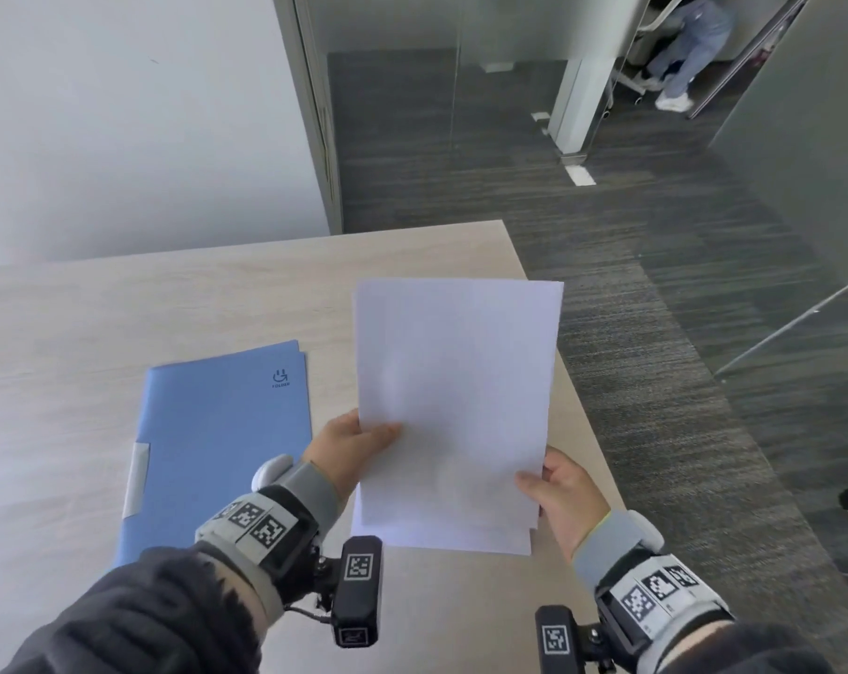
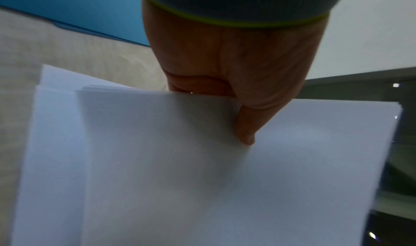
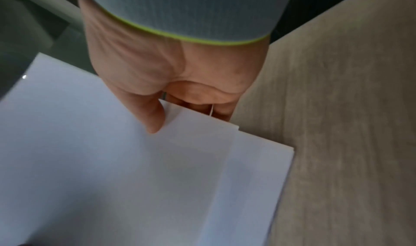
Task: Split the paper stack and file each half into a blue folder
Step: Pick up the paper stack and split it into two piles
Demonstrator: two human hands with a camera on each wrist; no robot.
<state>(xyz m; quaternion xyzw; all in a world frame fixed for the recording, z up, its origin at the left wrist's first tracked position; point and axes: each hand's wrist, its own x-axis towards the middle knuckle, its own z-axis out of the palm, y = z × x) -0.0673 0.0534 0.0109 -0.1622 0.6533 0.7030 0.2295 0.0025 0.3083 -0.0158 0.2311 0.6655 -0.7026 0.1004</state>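
A sheaf of white paper [image 1: 456, 381] is raised over the table's right part, tilted up at its far end. My left hand [image 1: 358, 445] pinches its left edge, thumb [image 2: 245, 125] on top and fingers hidden beneath. My right hand [image 1: 558, 488] pinches the right edge near the bottom corner, thumb [image 3: 155, 123] on top. More white sheets [image 1: 460, 539] lie under it, showing offset at the near edge [image 3: 258, 161]. A shut blue folder [image 1: 217, 430] lies flat to the left; a second blue edge peeks out at its far right corner.
The light wooden table [image 1: 96, 308] ends just right of the paper, with grey carpet [image 1: 679, 333] beyond. A white wall and a glass partition stand behind the table. A person's legs show far off at the top right.
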